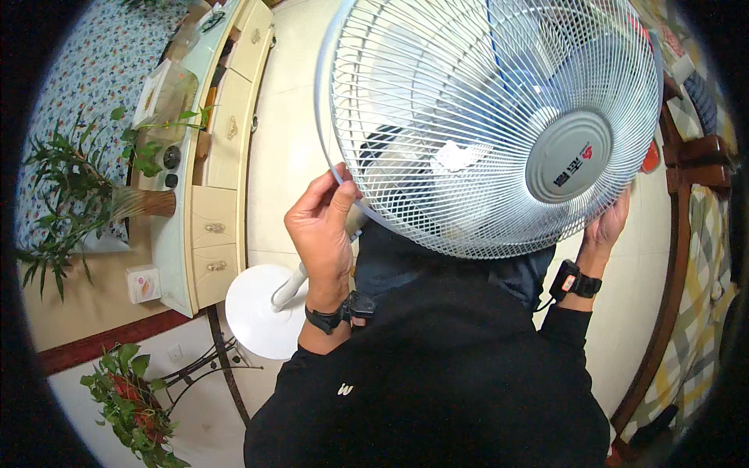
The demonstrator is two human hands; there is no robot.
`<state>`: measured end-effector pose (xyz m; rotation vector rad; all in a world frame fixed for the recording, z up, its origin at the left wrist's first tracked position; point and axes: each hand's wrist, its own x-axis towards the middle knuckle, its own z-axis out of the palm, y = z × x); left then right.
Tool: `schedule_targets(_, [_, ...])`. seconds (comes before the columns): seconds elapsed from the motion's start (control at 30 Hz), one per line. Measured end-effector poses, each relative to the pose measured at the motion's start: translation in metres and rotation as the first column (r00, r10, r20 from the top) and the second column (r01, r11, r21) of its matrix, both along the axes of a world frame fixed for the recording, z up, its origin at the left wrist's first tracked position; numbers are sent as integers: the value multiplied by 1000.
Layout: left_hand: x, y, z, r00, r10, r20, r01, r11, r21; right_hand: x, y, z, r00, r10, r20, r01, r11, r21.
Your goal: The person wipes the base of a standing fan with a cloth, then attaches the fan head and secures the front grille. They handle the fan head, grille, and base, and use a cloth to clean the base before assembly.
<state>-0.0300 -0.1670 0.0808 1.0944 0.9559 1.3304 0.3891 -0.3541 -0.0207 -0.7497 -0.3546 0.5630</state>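
A large round wire fan grille (437,207) with a grey centre disc (569,156) is tilted in front of me, above my lap. Along its left edge runs a thin pale ring (319,86), standing slightly apart from the wires. Thumb and fingers of my left hand (321,230) pinch this ring at the lower left. My right hand (607,226) grips the grille's lower right edge, its fingertips mostly hidden behind the wires. Below my left hand, a white round fan base (253,320) with a pole (290,290) is on the floor. Dark and white shapes show unclearly through the wires.
To the left stands a cream cabinet (214,210) with drawers and a glassy top, holding a leafy plant in a vase (144,202) and a small white box (143,284). A potted plant (133,402) sits lower left. Wooden furniture (677,265) with checked cloth (698,304) lines the right.
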Motion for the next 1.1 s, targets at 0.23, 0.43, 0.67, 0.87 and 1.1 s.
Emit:
schedule_targets(0.23, [-1, 10, -15, 984, -105, 143, 111, 993, -36, -3, 3, 4, 1000, -6, 3, 6, 1000, -22])
schedule_targets(0.43, [3, 15, -33, 950, -168, 262, 172, 985, 5, -1, 1, 1, 999, -47, -3, 47, 997, -55])
schedule_targets(0.67, [21, 18, -48, 965, -112, 239, 55, 971, 234, -4, 1, 5, 998, -55, -41, 53, 997, -52])
schedule_targets(0.87, [33, 17, -49, 992, 35, 125, -72, 949, 308, -4, 1, 4, 998, 8, -60, -9, 1000, -11])
schedule_targets(1.1, [37, 24, -40, 995, 97, -25, -78, 907, 414, -4, 4, 8, 999, 50, -7, -49, 997, 52])
